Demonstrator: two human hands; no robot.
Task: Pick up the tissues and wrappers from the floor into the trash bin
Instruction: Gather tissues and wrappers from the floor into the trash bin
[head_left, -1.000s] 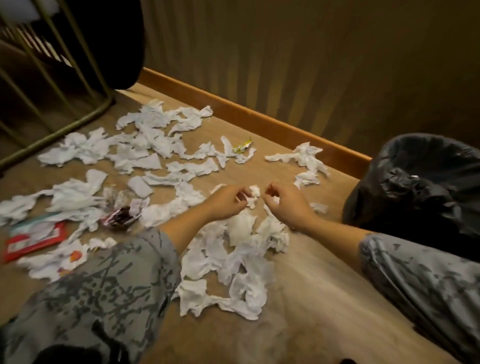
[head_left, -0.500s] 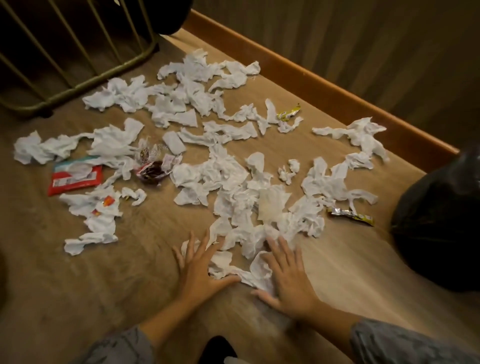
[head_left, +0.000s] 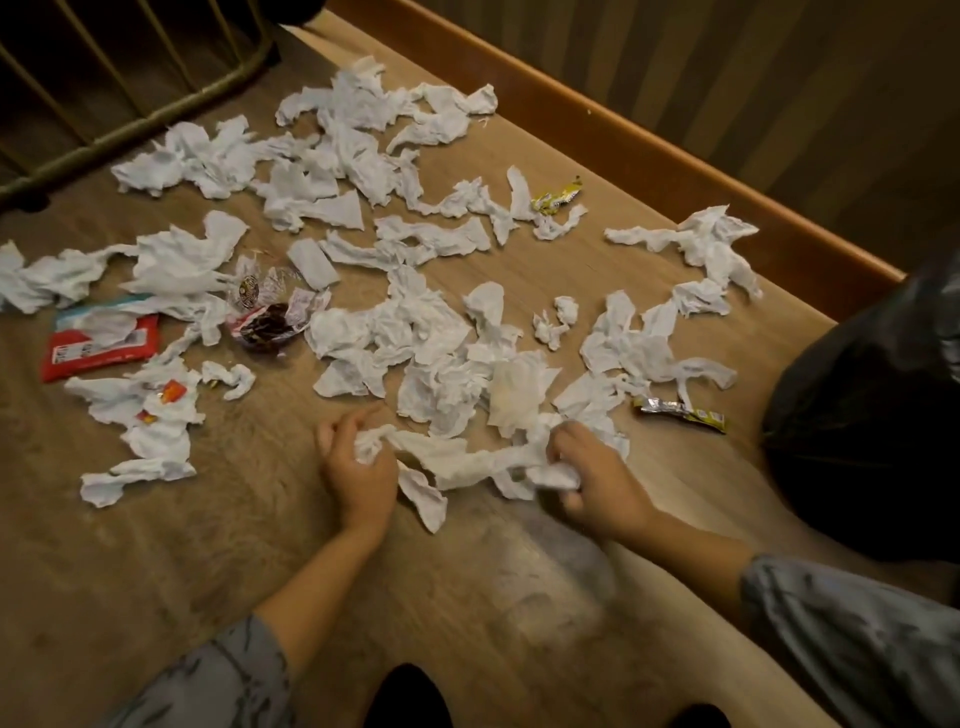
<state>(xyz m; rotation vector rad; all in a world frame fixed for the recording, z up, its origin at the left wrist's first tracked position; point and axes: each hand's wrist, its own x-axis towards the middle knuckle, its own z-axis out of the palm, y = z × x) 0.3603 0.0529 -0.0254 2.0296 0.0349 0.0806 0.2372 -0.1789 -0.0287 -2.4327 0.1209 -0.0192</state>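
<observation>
**Now both hands bunch the nearest tissues**

Head view: half a second ago both palms lay flat, fingers spread, on the near edge of the litter; now the left hand (head_left: 358, 467) is curled round a wad of tissue, and the right hand (head_left: 592, 478) clenches the other end of the same crumpled strip (head_left: 467, 460), though blur makes its grip hard to read exactly. So the gathering has begun. Most tissues (head_left: 363, 140) remain scattered across the floor (head_left: 260, 545) toward the far wall, with a red wrapper (head_left: 98, 353) near the left edge and a foil wrapper (head_left: 680, 410) on the right. The trash bin (head_left: 872, 415), black-lined, stands at the right edge, nothing yet carried to it.
</observation>
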